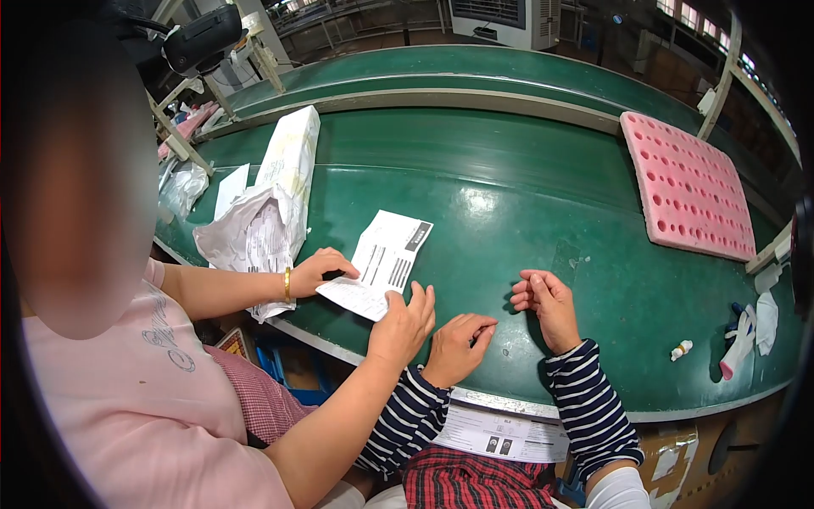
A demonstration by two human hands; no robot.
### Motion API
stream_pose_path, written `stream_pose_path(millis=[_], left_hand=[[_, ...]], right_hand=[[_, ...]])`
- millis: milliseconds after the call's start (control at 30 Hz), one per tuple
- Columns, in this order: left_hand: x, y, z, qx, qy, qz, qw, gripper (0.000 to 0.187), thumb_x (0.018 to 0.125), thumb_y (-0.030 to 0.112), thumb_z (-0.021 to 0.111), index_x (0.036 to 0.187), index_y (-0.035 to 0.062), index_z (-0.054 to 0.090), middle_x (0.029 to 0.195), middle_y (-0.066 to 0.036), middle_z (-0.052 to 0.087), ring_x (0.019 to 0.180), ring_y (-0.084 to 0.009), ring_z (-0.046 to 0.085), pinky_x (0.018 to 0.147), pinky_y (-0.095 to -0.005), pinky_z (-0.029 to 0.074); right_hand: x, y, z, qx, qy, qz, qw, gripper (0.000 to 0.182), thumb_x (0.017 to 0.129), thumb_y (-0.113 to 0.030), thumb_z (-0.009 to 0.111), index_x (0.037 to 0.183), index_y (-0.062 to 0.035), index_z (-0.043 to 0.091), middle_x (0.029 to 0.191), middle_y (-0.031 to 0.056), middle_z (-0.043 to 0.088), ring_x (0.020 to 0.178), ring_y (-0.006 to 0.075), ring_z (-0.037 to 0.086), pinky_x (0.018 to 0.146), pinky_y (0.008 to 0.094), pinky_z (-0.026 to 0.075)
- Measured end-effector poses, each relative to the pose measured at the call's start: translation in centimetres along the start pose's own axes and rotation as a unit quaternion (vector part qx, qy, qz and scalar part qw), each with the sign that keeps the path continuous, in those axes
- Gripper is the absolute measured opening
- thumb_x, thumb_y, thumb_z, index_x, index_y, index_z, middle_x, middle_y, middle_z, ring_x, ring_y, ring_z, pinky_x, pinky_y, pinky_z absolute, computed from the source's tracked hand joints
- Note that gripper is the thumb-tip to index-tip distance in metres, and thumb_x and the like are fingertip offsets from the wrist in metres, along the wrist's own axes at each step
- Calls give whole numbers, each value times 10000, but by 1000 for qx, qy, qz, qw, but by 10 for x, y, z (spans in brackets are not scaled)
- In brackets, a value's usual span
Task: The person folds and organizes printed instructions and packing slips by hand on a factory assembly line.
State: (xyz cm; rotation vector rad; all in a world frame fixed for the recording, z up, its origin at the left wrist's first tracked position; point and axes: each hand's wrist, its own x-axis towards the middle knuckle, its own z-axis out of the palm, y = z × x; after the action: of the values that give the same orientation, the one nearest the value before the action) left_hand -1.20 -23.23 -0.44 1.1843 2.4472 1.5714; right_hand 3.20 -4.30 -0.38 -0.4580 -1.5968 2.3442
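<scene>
My left hand rests at the front edge of the green work surface, loosely curled, with a gap between thumb and index finger. Nothing shows in it. My right hand is raised just over the surface, palm turned inward, its fingers loosely bent and holding nothing visible. Left of my hands, a co-worker's two hands hold a folded printed leaflet. The co-worker's nearer hand is close beside my left hand. A printed sheet lies below the front edge, over my lap.
A long white package and crumpled wrapping paper lie at the left. A pink foam block with rows of holes stands at the back right. A small white piece and a glove lie on the right.
</scene>
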Motion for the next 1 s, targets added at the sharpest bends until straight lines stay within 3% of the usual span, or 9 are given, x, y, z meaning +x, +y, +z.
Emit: stream_pose_path(millis=[1000], left_hand=[[1, 2, 1, 13, 9, 4, 1000, 112, 837, 49, 668, 946, 27, 688, 770, -69, 643, 646, -181, 579, 603, -296, 473]], right_hand=[[-1, 1, 2, -24, -8, -5, 1000, 248, 1018, -143, 478, 1161, 36, 574, 953, 107, 648, 802, 151, 641, 723, 268, 529]])
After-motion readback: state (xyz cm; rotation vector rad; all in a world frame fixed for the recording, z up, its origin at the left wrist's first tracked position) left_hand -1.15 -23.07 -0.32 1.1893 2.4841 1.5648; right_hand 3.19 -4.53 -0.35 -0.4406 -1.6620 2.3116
